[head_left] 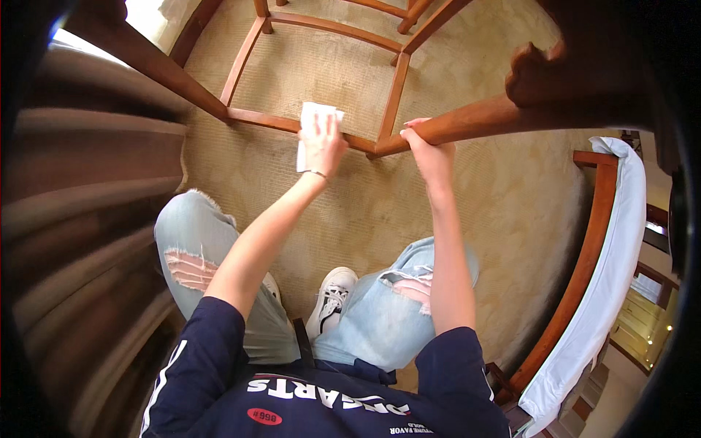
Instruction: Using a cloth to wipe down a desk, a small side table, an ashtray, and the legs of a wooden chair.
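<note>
My left hand point(324, 143) presses a folded white cloth point(308, 116) onto the low wooden rail point(263, 119) between two legs of a piece of wooden furniture. Part of the cloth hangs down on the near side of the rail. To the right, my right hand point(432, 148) is wrapped around the lower part of a round wooden leg point(471, 120), just above the corner where the rails meet. Its fingers are partly hidden behind the leg.
Brown curtains point(98, 164) hang along the left side. Patterned carpet point(493, 219) covers the floor. At the right stands a curved wooden frame point(586, 241) with a white padded cover point(613, 274). Further wooden rails point(339, 27) lie beyond my hands.
</note>
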The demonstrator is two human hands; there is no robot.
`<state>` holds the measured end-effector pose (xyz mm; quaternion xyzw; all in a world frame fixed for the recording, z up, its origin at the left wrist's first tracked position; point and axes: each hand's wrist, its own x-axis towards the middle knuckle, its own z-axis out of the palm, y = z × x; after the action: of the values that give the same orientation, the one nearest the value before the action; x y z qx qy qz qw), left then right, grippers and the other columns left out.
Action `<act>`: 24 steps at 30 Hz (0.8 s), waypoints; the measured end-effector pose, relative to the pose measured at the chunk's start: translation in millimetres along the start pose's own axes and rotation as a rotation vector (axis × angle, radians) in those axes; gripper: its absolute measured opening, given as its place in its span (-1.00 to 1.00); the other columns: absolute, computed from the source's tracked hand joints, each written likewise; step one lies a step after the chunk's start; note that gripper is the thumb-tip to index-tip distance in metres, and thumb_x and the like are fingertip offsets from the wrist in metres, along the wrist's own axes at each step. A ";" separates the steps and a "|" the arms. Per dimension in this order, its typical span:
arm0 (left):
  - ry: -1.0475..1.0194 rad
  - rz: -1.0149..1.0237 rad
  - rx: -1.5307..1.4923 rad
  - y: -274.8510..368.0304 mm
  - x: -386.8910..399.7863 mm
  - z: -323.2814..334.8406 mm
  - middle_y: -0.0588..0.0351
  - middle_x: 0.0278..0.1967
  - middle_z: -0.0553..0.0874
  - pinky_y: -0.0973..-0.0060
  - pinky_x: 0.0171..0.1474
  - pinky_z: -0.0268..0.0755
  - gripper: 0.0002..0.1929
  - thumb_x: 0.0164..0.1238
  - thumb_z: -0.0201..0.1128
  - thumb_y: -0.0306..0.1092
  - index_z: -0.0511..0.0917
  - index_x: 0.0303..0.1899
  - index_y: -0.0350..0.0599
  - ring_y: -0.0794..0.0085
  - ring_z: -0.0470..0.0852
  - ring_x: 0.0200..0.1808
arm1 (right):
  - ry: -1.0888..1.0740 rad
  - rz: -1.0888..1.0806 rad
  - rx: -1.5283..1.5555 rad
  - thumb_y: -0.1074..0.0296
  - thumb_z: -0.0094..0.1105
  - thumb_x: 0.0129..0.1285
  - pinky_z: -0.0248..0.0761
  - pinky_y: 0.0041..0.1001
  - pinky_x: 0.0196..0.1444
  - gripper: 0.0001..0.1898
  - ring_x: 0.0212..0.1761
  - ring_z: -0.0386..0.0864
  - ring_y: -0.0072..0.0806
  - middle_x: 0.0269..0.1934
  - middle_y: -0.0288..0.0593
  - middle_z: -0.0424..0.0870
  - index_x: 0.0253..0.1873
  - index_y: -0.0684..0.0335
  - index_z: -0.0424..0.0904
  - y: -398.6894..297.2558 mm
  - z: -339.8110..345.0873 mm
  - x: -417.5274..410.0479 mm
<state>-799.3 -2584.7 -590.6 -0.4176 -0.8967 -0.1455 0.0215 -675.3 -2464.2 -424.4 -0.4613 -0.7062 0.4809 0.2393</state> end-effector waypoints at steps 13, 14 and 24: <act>0.041 0.647 0.314 22.0 -14.1 16.8 -0.05 0.49 0.24 0.03 0.26 0.33 -0.19 0.18 0.24 -0.17 0.17 0.47 -0.16 0.11 0.16 0.53 | 0.025 -0.017 0.047 0.44 0.33 0.05 0.51 -0.43 -0.08 -0.88 -0.21 0.71 -0.44 -0.32 -0.15 0.76 -0.30 0.30 0.66 -5.1 -3.3 1.5; 0.056 0.682 0.398 9.5 -11.9 15.6 -0.02 0.49 0.25 0.03 0.27 0.34 -0.20 0.21 0.23 -0.13 0.16 0.48 -0.12 0.15 0.18 0.53 | 0.026 0.009 0.028 0.45 0.33 0.04 0.49 -0.46 -0.10 -0.89 -0.22 0.67 -0.49 -0.32 -0.20 0.73 -0.31 0.30 0.65 -6.0 -2.3 1.0; -0.158 0.364 0.199 -174.1 16.8 -37.4 0.02 0.44 0.28 0.18 0.61 -0.13 0.00 -0.10 0.46 -0.36 0.12 0.47 -0.11 0.17 0.08 0.55 | 0.016 0.089 0.033 0.42 0.35 0.05 0.51 -0.41 -0.12 -0.87 -0.26 0.69 -0.45 -0.31 -0.18 0.74 -0.28 0.27 0.67 -10.1 -8.9 1.4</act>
<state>-944.8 -2688.6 -594.4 -0.5785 -0.8153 -0.0167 0.0181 -673.2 -2460.0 -411.7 -0.4921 -0.6751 0.4987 0.2310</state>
